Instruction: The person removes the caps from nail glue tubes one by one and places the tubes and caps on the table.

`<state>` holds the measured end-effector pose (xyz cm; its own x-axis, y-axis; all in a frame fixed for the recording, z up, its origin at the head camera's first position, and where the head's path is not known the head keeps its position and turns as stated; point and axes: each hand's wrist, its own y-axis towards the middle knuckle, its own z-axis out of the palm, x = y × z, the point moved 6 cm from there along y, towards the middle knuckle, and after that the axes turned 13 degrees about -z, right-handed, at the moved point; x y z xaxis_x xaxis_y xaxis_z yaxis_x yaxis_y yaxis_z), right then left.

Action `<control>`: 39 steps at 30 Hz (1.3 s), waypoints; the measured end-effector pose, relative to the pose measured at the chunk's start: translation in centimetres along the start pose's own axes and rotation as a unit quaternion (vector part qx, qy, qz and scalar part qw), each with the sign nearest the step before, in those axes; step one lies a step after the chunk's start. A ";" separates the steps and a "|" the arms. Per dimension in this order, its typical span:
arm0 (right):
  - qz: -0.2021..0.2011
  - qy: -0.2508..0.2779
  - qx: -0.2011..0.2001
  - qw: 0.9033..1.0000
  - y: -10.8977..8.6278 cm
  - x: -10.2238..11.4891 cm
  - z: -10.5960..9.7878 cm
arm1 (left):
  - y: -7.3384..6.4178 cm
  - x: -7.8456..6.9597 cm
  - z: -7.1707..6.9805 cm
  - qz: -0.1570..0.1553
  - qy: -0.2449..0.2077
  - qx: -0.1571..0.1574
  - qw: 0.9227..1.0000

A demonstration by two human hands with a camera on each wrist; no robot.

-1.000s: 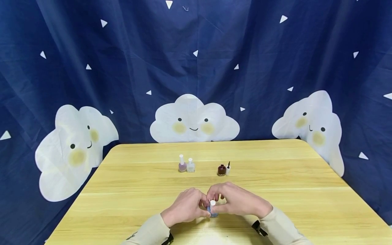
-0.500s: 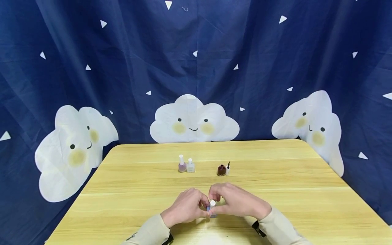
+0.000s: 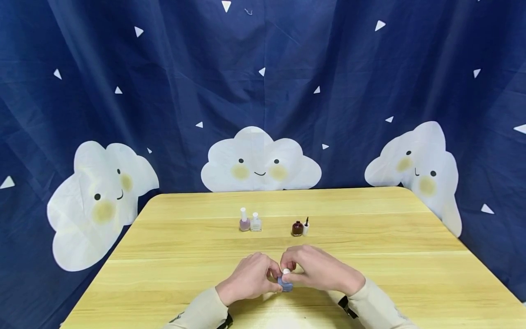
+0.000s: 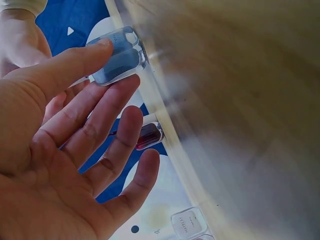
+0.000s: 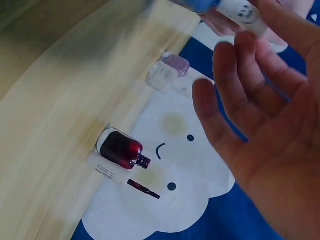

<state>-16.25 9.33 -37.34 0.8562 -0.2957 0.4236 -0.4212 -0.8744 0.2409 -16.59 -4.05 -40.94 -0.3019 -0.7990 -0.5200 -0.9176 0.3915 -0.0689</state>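
Observation:
Near the table's front, my left hand (image 3: 252,277) pinches a small blue nail polish bottle (image 4: 120,60) between thumb and fingers; its other fingers spread loosely. My right hand (image 3: 318,269) holds the bottle's white cap (image 5: 242,15) between thumb and fingertips. The cap sits at the neck end of the bottle, pointing up in the head view. Farther back stands an uncapped dark red nail polish bottle (image 5: 120,148). Right beside it is its white cap (image 5: 107,167), standing with the dark brush (image 5: 144,189) upward.
To the left of the dark red bottle, a lilac nail polish bottle (image 3: 244,224) and a clear one (image 3: 256,224) stand side by side, both with white caps. The wooden table (image 3: 185,246) ends at a dark blue curtain (image 3: 263,91) with cloud prints.
My right thumb and fingertips have shifted around the white cap, moving off and back onto it. More of the blue bottle shows now. My left hand has stayed in place.

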 end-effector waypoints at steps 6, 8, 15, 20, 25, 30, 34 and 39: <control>-0.002 0.008 0.002 1.000 -0.1 0.1 0.2 | -0.1 -0.1 -0.1 0.001 0.009 -0.005 1.000; 0.009 0.008 -0.007 1.000 -0.1 -0.2 0.3 | -0.1 -0.1 -0.1 0.001 0.007 -0.004 1.000; -0.018 0.010 0.005 1.000 -0.1 0.2 0.2 | 0.0 -0.1 -0.1 -0.004 0.014 -0.007 1.000; 0.007 0.009 -0.005 1.000 -0.2 0.0 0.1 | 0.0 -0.2 0.0 -0.002 0.012 -0.010 1.000; 0.013 -0.011 0.013 1.000 -0.2 0.4 -0.1 | -0.1 -0.2 0.0 -0.006 0.011 -0.011 1.000; 0.008 -0.023 0.024 0.999 -0.3 0.7 -0.1 | -0.2 -0.3 -0.1 -0.003 0.016 -0.016 1.000; 0.019 -0.004 0.008 1.000 -0.1 0.6 -0.2 | -0.2 -0.2 0.0 -0.004 0.015 -0.015 1.000; 0.014 -0.032 0.002 0.999 0.1 1.0 -0.7 | -0.2 -0.1 0.0 -0.011 0.017 -0.014 1.000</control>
<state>-15.64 9.25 -36.34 0.8613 -0.3439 0.3739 -0.4443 -0.8669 0.2261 -16.40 -4.05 -40.91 -0.2904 -0.8224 -0.4892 -0.9308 0.3613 -0.0548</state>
